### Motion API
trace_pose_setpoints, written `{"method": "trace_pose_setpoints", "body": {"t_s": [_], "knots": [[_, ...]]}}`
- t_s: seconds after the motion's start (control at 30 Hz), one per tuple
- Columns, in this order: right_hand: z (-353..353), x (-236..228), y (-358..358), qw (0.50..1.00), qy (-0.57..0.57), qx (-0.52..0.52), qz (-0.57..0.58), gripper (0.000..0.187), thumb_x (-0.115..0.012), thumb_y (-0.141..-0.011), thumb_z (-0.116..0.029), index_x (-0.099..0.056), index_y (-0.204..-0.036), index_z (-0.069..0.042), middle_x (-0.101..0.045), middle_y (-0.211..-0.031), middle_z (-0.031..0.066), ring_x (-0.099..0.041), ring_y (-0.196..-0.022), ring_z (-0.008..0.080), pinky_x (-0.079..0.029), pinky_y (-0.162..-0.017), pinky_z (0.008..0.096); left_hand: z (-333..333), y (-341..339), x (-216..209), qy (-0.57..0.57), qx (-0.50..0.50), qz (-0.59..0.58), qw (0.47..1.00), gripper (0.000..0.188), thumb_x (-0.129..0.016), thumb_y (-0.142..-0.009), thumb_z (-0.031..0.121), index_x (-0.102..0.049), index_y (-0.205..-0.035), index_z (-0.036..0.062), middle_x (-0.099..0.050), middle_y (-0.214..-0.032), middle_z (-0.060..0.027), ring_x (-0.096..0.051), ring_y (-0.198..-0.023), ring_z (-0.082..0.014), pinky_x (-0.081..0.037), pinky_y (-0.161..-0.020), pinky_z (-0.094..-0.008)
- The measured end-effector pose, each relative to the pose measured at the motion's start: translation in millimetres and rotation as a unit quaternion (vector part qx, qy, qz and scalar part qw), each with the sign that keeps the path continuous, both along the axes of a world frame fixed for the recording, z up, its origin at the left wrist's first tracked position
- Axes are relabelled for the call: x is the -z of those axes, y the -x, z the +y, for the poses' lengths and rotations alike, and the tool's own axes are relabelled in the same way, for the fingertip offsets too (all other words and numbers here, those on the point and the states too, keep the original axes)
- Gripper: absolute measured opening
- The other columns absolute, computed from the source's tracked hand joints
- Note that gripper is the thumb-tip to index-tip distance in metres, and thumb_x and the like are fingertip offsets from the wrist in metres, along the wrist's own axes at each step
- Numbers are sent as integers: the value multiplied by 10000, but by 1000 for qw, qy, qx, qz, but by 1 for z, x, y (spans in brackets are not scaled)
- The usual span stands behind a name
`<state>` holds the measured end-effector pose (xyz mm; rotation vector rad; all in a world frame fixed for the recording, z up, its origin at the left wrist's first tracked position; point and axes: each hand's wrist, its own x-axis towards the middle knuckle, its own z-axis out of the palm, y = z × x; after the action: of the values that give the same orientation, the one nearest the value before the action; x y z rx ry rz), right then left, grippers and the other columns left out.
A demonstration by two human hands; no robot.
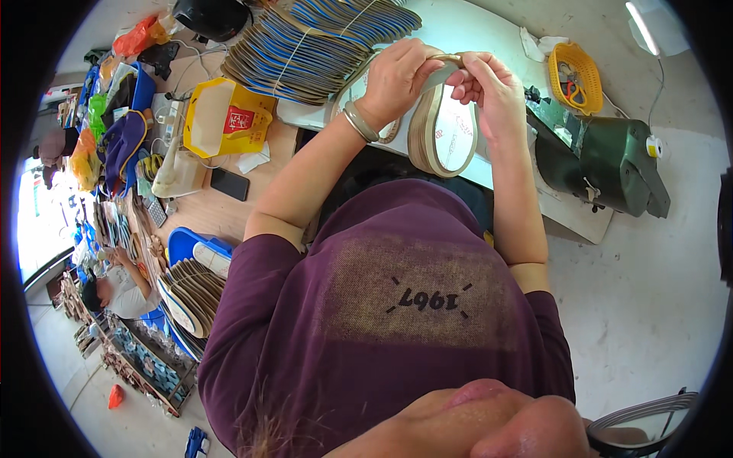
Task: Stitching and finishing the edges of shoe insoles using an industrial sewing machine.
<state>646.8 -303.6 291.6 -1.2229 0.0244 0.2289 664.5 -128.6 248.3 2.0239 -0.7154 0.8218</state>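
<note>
Above the table's near edge, my left hand (397, 80), with bangles at its wrist, is closed on one end of a shoe insole (435, 76). My right hand (492, 88) pinches the same insole's rim from the other side. Its edge looks thin and beige, and part of it is hidden behind my fingers. Just below my hands lies a stack of white-topped insoles (456, 141) with tan edges. Another white-topped insole (389, 131) shows partly under my left wrist. Beyond my left hand, a long row of insoles with blue and brown edges (305, 57) is tied with string.
To the right stands a green machine (603, 164), with a yellow basket (574, 57) of scissors behind it. A yellow box (229, 114) and a phone (229, 184) lie left. A blue bin (187, 240) of insoles stands nearer. Far left sits another person (130, 294).
</note>
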Motion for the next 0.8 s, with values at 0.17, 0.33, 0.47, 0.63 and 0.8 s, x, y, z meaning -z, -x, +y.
{"method": "trace_pose_setpoints", "body": {"t_s": [0.17, 0.33, 0.47, 0.63, 0.8], "knots": [[-15, 13, 5, 995, 75, 32, -58, 210, -599, -937, -159, -658, -1052, 7, -706, -861, 104, -669, -699, 134, -503, -628, 218, 16, -19, 3, -54, 21, -64, 996, 237, -717, -796, 101, -659, -1025, 103, -675, -911, -45, -638, -806, -242, -527, -689, -320], [-44, 81, 38, 841, 442, 111, -291, 295, -668, -881, -167, -636, -1112, 13, -686, -1034, 153, -668, -956, 274, -529, -835, 332, 71, 0, 67, -231, 128, 34, 964, 237, -617, -868, 121, -639, -1105, 123, -642, -1122, -45, -601, -1034, -257, -463, -916, -371], [-17, 131, 77, 733, 600, 25, -319, 609, -772, -748, -176, -521, -1276, -6, -434, -1379, 248, -448, -1267, 425, -416, -1019, 458, 95, 38, 134, -420, 142, 42, 895, 273, -601, -893, 153, -626, -1161, 108, -587, -1257, -105, -596, -1078, -302, -480, -932, -406], [-25, 148, 75, 782, 523, 58, -335, 643, -762, -698, -120, -517, -1279, 4, -400, -1400, 263, -356, -1321, 469, -352, -1064, 513, 51, 58, 108, -145, 51, 333, 930, 350, -589, -939, 234, -564, -1232, 43, -561, -1271, -134, -603, -1091, -229, -497, -900, -366], [-8, 130, 75, 766, 564, 20, -308, 676, -762, -671, -137, -527, -1298, -47, -400, -1417, 251, -324, -1340, 475, -309, -1059, 552, -18, 32, 77, 250, 88, 599, 756, 430, -594, -964, 316, -526, -1183, -48, -602, -1063, -107, -636, -925, -170, -506, -834, -299]]}}
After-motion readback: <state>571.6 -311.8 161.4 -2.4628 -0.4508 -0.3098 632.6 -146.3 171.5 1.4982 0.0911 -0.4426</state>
